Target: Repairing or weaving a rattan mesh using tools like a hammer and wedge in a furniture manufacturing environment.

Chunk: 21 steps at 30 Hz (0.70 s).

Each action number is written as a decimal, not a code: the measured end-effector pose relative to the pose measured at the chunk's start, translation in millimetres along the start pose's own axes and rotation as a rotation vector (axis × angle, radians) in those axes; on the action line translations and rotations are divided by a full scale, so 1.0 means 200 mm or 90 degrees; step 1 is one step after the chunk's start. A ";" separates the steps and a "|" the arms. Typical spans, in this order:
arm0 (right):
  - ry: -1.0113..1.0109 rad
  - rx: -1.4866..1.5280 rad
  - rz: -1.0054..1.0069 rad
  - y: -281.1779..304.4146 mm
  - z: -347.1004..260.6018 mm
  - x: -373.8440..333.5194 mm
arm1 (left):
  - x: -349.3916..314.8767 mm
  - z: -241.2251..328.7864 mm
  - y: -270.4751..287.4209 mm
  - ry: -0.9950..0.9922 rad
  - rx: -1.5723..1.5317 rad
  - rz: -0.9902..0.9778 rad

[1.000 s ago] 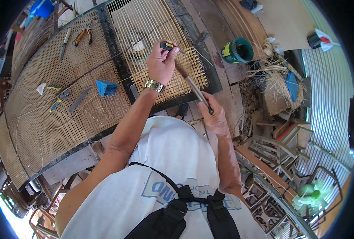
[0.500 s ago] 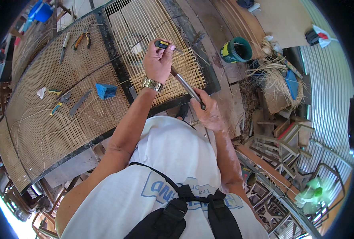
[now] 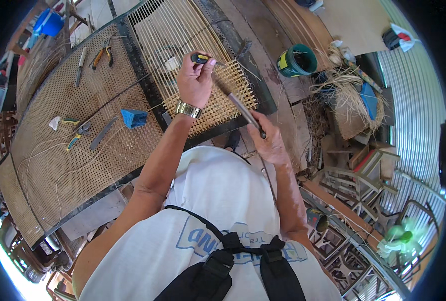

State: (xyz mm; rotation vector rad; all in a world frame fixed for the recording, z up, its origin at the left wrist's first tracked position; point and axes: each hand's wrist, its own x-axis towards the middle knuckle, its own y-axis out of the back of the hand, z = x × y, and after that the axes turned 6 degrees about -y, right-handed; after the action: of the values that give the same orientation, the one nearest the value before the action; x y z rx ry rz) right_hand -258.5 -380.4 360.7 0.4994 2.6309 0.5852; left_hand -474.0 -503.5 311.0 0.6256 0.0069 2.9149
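My left hand (image 3: 195, 84), with a metal watch at the wrist, is closed round a screwdriver (image 3: 200, 58) with a black and yellow handle. Its thin shaft points right, over the woven cane panel (image 3: 218, 104) set in a dark frame. My right hand (image 3: 269, 141) grips the end of a hammer (image 3: 241, 107). The hammer's head is blurred, close to the left hand's fingers and above the weave. Farther up the panel, loose cane strands (image 3: 165, 30) run lengthwise without cross-weaving.
On the finished cane sheet (image 3: 77, 133) at left lie orange-handled pliers (image 3: 102, 54), a knife (image 3: 80, 67), cutters (image 3: 78, 135), a dark blade (image 3: 103, 134) and a blue block (image 3: 133, 118). A green bucket (image 3: 298, 61) and a cane-strip heap (image 3: 355, 100) stand right.
The hammer's head end has shifted a little upward and blurred, while my right hand has moved slightly right and down. My left hand keeps the screwdriver, shifted slightly left.
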 end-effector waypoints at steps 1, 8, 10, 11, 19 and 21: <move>0.013 -0.025 -0.033 0.00 0.00 -0.02 | 0.00 0.00 0.01 0.016 -0.026 0.002; 0.021 0.003 0.003 0.01 0.03 -0.05 | 0.00 0.00 -0.04 0.032 -0.039 -0.067; -0.001 0.042 -0.026 0.01 0.02 -0.05 | -0.01 0.00 -0.07 -0.001 -0.001 -0.091; -0.002 0.047 -0.020 0.01 0.02 -0.04 | -0.01 -0.01 -0.08 -0.007 -0.003 -0.070; 0.037 0.040 0.017 -0.03 0.03 -0.04 | -0.02 -0.11 -0.07 0.017 -0.064 -0.008; 0.070 0.028 0.009 -0.02 0.04 -0.04 | -0.02 -0.10 -0.07 0.021 -0.076 -0.011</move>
State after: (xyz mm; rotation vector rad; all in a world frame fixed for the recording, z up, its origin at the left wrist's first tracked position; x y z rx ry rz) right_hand -249.4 -385.1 354.7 0.5128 2.7521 0.5763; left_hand -476.9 -489.9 291.2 0.5546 -0.1549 2.8826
